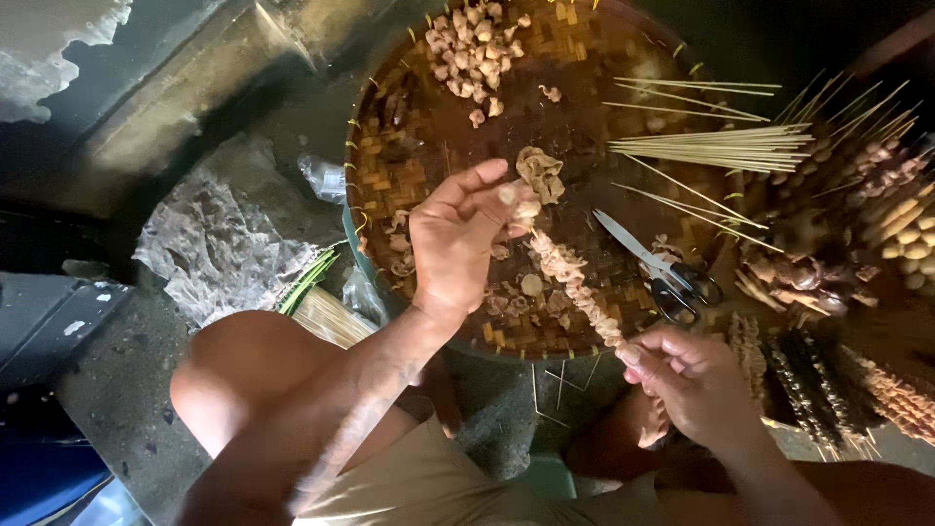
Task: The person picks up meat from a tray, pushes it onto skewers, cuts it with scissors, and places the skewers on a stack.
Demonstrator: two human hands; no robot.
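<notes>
While blurred, left hand (456, 244) hides skewer (575, 290) tip.

One scissors (662, 268), one woven tray (390, 166)

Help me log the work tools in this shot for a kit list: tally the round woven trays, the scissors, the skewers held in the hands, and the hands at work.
Round woven tray: 1
Scissors: 1
Loaded skewer held in the hands: 1
Hands at work: 2, the left hand and the right hand
Total: 5
</notes>
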